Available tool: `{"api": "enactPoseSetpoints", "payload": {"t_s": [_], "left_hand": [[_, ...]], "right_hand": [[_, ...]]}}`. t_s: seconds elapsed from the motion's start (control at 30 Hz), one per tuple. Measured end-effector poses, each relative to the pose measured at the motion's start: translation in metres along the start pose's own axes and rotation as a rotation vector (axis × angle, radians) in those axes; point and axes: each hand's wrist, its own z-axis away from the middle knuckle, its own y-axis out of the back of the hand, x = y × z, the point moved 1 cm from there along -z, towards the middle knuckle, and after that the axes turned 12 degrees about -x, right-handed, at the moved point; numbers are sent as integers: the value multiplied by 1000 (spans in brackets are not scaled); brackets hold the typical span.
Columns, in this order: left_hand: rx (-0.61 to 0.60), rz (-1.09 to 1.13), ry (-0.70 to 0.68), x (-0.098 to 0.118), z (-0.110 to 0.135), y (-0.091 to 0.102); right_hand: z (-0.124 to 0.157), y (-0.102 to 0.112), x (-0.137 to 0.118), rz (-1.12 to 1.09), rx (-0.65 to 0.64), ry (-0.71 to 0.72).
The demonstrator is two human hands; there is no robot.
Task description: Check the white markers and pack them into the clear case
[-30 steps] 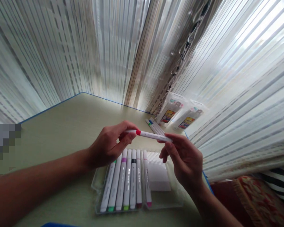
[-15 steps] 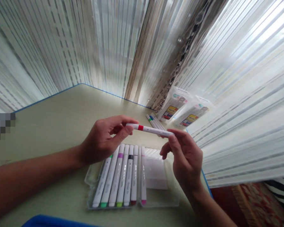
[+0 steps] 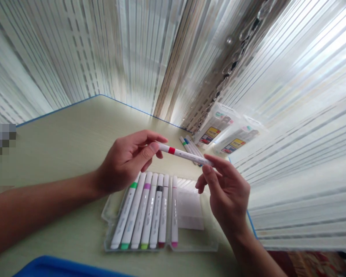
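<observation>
Held between both hands above the table is a white marker point(image 3: 187, 155) with a red band near its left end. My left hand point(image 3: 129, 159) pinches that end between thumb and fingers. At the other end, the thumb and forefinger of my right hand point(image 3: 226, 184) grip the barrel. Below them lies an open clear plastic case point(image 3: 210, 236). Several white markers point(image 3: 144, 215) with coloured bands and tips lie side by side in its left half. One pink-tipped marker point(image 3: 174, 215) rests in the right half, beside a pale card point(image 3: 190, 211).
Two clear cases with yellow labels point(image 3: 212, 132) stand at the back right. A few loose markers point(image 3: 187, 144) lie in front of them. A blue object point(image 3: 66, 267) shows at the near edge of the table point(image 3: 72, 142). String curtains point(image 3: 138, 57) hang behind the table.
The marker slopes down to the right a little more, its left end slightly higher. Both hands keep their hold. The whole view has shifted slightly.
</observation>
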Motion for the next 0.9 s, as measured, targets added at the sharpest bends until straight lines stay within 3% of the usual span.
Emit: {"api": "enactPoseSetpoints", "payload": {"t_s": [0.27,0.63,0.9], "left_hand": [[21,-17,-14,2,0,0],[2,-223,21,1,-1,1],[-112,-240,55,1,2,0]], "right_hand": [[0,1,0,54,26,15],[0,0,-1,53,32,1],[4,1,1,80,-13,-36]]}}
